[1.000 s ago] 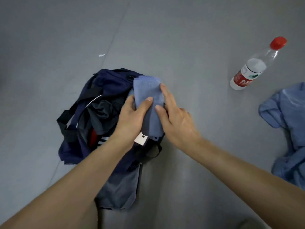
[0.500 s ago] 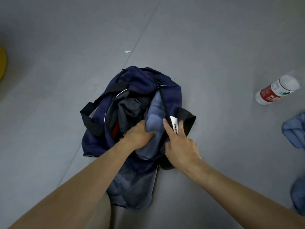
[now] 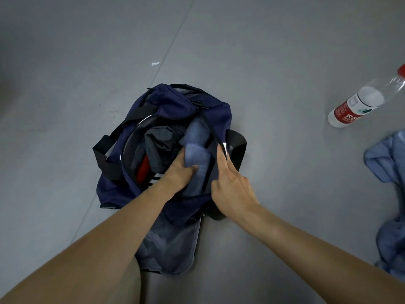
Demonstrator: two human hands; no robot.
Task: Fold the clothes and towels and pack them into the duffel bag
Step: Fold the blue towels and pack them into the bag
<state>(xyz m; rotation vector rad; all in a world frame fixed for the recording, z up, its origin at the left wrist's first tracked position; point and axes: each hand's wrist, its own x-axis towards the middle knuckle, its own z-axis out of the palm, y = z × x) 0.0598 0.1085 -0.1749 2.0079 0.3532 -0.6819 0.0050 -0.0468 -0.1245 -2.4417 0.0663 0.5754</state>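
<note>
A navy duffel bag (image 3: pixel 168 104) with black straps lies open on the grey floor. Inside it sit a dark grey garment (image 3: pixel 160 139), something red (image 3: pixel 143 171) and a folded light blue cloth (image 3: pixel 196 137). My left hand (image 3: pixel 179 172) is inside the bag's opening, gripping the near end of the blue cloth. My right hand (image 3: pixel 230 183) holds the bag's right edge, its forefinger stretched along the rim by a white tag.
A plastic water bottle (image 3: pixel 355 106) with a red label lies on the floor at the right. A crumpled light blue garment (image 3: pixel 390 172) lies at the right edge. A grey cloth (image 3: pixel 171 244) sticks out under the bag's near end. A white scrap (image 3: pixel 155 64) lies beyond the bag.
The folded blue cloth went from above the bag down into its opening. My left hand followed it in; my right hand left the cloth and took the bag's right edge.
</note>
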